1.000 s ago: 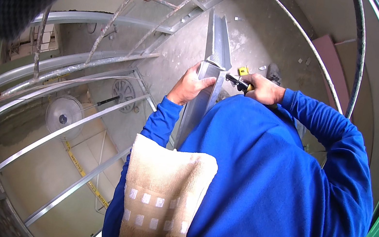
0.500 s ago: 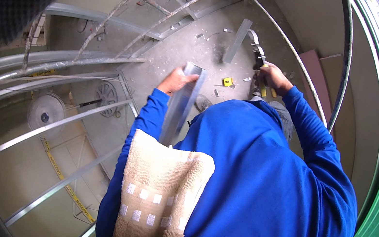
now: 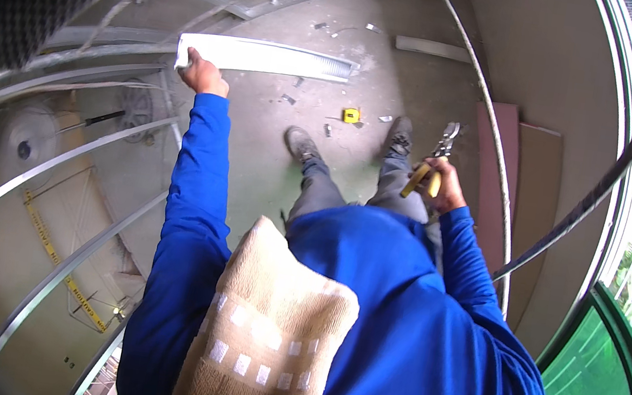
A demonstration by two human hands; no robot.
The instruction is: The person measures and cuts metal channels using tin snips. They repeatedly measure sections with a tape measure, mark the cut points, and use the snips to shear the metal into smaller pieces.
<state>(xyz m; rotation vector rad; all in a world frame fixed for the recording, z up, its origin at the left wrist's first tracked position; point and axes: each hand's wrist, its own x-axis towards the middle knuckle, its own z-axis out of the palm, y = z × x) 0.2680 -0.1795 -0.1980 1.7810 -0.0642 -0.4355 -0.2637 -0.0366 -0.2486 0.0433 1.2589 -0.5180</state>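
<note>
My left hand (image 3: 204, 76) is stretched out to the far left, fingers closed around one end of a shiny metal channel (image 3: 279, 60). The channel lies sideways across my view above the floor, its ribbed end pointing right. In my right hand (image 3: 449, 188) are metal snips (image 3: 444, 145) with yellow handles, held beside my right leg. Their jaws point away from me, with nothing visible between them. A yellow tape measure (image 3: 352, 115) rests on the floor ahead of my shoes.
Metal framing bars (image 3: 60, 159) stand along my left, a round fan-like disc (image 3: 25, 146) beyond them. A metal offcut (image 3: 434, 49) and small scraps lie on the floor. Pink board (image 3: 495, 155) and brown board (image 3: 535, 181) lean at the right wall. A beige towel (image 3: 273, 322) hangs over my shoulder.
My left hand has swung outward to the left, turning the channel from lengthwise to crosswise. The snips have come lower; the bent metal strip seen near their jaws is out of sight.
</note>
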